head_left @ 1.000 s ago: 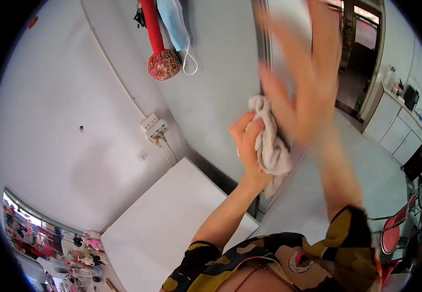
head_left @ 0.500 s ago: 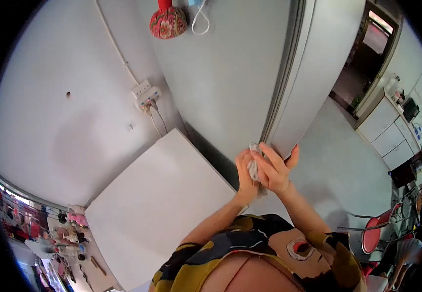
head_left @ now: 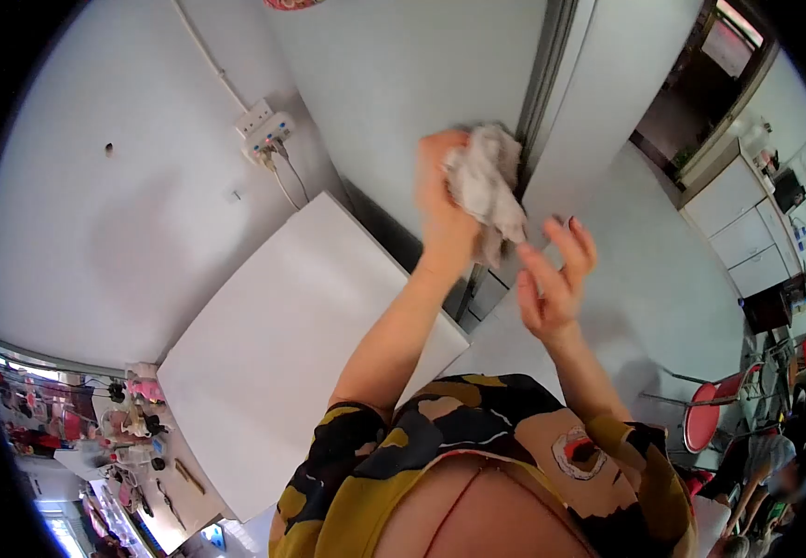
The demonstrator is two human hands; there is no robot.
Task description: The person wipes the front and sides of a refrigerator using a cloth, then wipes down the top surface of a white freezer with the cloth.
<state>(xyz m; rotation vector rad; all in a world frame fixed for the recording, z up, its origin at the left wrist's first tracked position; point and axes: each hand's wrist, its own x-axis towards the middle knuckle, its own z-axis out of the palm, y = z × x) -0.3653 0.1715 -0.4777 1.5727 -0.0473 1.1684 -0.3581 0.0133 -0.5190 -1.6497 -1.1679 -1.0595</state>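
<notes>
My left hand [head_left: 447, 200] is closed on a crumpled, pale cloth [head_left: 488, 177]. It holds the cloth up against the grey panel [head_left: 403, 84], close to the dark vertical edge strip [head_left: 541, 88]. Slight blur covers this hand, and some of its fingers are hidden behind the cloth. My right hand [head_left: 556, 284] is lower and to the right, with its fingers apart and nothing in them. Its fingertips are near the cloth's hanging lower end.
A white flat top [head_left: 301, 344] lies to the left below my forearm. A power strip [head_left: 266, 132] with plugged cords hangs on the wall. Bottles and small items [head_left: 133, 437] crowd a shelf at far left. On the right are a red chair [head_left: 702, 417], a white cabinet [head_left: 733, 228] and a person [head_left: 761, 470].
My left hand has moved up along the panel with the cloth, which now hangs more spread out. My right hand has come away from the cloth and sits apart from the left.
</notes>
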